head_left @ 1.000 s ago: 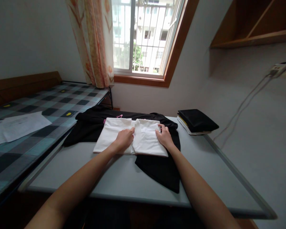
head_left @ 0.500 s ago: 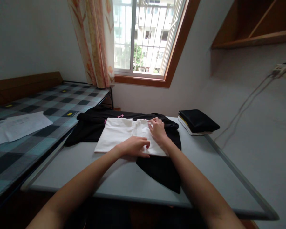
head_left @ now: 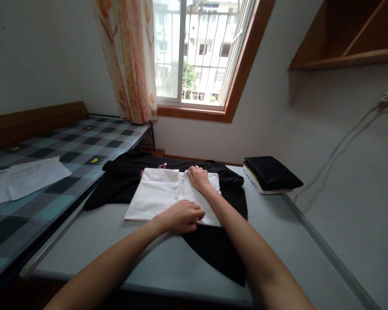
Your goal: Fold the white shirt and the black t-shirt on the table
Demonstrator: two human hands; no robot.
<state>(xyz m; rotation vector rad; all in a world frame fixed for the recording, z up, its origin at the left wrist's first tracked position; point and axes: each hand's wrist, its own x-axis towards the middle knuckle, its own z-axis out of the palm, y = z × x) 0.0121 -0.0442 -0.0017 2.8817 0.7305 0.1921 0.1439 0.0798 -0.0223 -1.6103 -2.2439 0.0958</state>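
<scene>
A folded white cloth (head_left: 158, 193) lies over a black garment (head_left: 116, 185) spread across the table. At the front edge of the white cloth, my left hand (head_left: 183, 215) has its fingers curled together on the fabric. My right hand (head_left: 199, 177) rests farther back on the cloth, near its middle crease, with bent fingers pressed on its back edge. A pink drawstring (head_left: 162, 165) shows just behind the cloth. One dark panel of the black garment hangs toward me under my right forearm.
The pale table (head_left: 116, 245) stands beside a bed with a checked cover (head_left: 61, 150) on the left, where papers (head_left: 35, 174) lie. A stack of folded black cloth (head_left: 271, 172) sits at the table's back right. A wooden shelf (head_left: 345, 58) is on the right wall.
My right hand has moved left along the back of the white cloth, toward its middle crease. My left hand's fingers have curled in more at the front edge. The view has shifted slightly.
</scene>
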